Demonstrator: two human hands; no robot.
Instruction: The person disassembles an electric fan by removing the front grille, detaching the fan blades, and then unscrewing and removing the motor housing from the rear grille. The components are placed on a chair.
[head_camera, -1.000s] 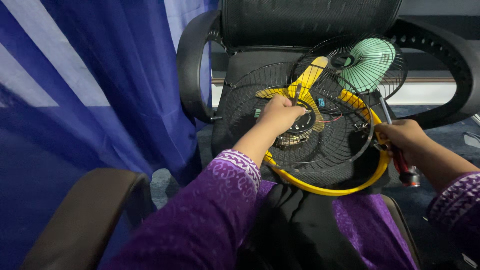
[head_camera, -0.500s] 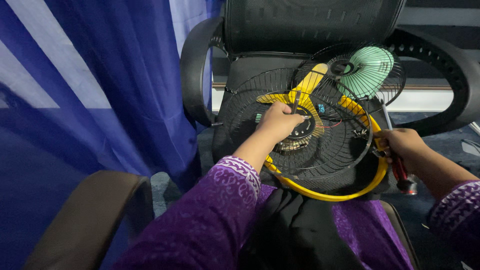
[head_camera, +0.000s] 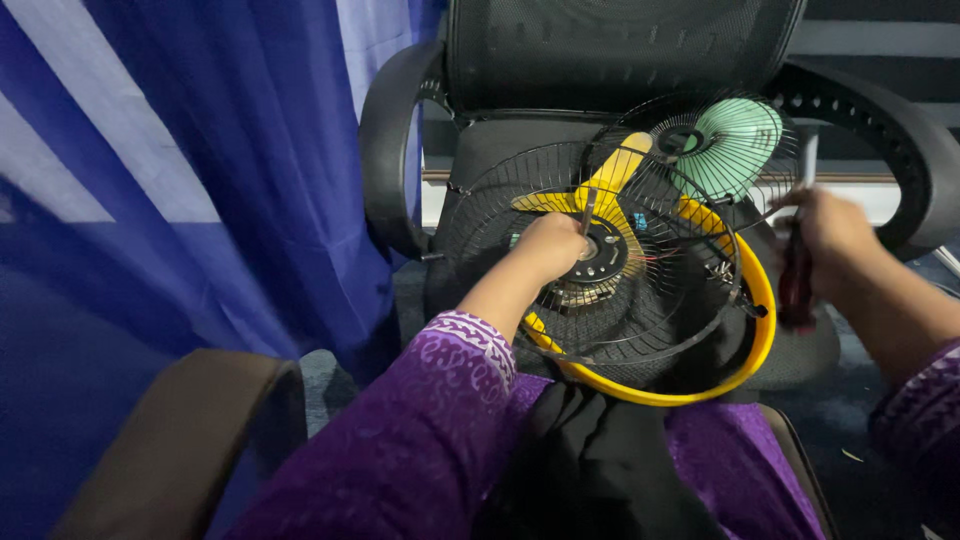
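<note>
A yellow-rimmed fan body with a black wire guard (head_camera: 600, 300) rests tilted between my lap and a black office chair. My left hand (head_camera: 548, 245) is closed on a small metal tool standing at the fan's central hub (head_camera: 600, 258), among the yellow blades. My right hand (head_camera: 830, 232) is lifted off the rim at the right, blurred, gripping a screwdriver (head_camera: 796, 275) with a dark red handle, its shaft pointing up. A second wire guard with a pale green centre disc (head_camera: 735, 135) leans on the chair seat behind the fan.
The black mesh office chair (head_camera: 620, 50) faces me, with curved armrests (head_camera: 385, 140) on both sides. A blue and white curtain (head_camera: 200, 150) hangs at the left. A brown padded armrest (head_camera: 170, 440) is at my lower left. Dark carpet lies at the lower right.
My right hand has let go of the fan's right rim and risen up and right with the screwdriver. My left hand stays at the hub.
</note>
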